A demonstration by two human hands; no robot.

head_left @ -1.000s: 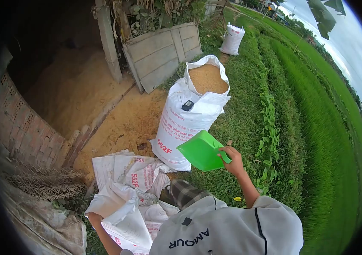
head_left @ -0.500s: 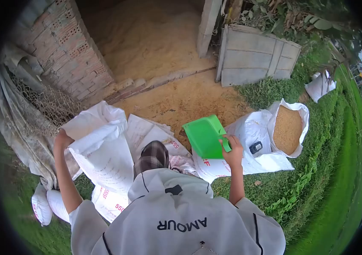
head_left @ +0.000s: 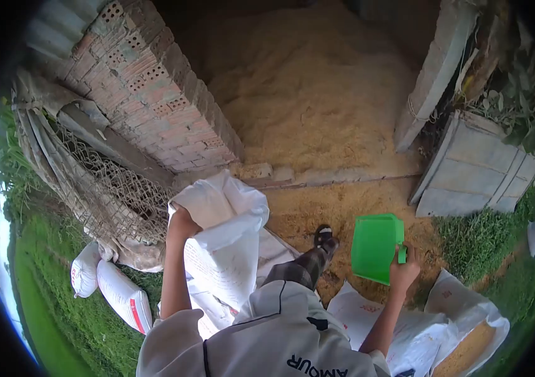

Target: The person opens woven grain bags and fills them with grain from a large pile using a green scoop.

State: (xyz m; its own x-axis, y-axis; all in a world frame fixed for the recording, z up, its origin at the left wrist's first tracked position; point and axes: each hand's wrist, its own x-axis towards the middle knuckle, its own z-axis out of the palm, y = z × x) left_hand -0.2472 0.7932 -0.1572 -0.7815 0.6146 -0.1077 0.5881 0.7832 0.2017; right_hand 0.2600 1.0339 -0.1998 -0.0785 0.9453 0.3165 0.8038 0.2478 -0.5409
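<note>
At the left, my left hand (head_left: pixel 182 224) is closed on the rim of a white woven sack (head_left: pixel 224 254). The sack stands with its mouth wide at the top; the bottom of its inside is hidden. On the other side, my right hand (head_left: pixel 404 269) is wrapped round the handle of a green plastic dustpan (head_left: pixel 374 246). The dustpan is held over the bare ground, and no grain shows on it. My foot in a dark sandal (head_left: pixel 324 236) is stepped forward between the two.
Ahead lies a large heap of golden grain or husk (head_left: pixel 317 94) behind a low brick sill (head_left: pixel 343 178). A brick wall (head_left: pixel 160 94) and a grey metal panel (head_left: pixel 474 169) flank the doorway. A filled sack (head_left: pixel 468 349) lies at lower right, closed sacks (head_left: pixel 123 294) at left.
My view and body have turned left toward the doorway, and one foot has stepped forward. The dustpan has swung away from the filled sack. Both hands keep their holds.
</note>
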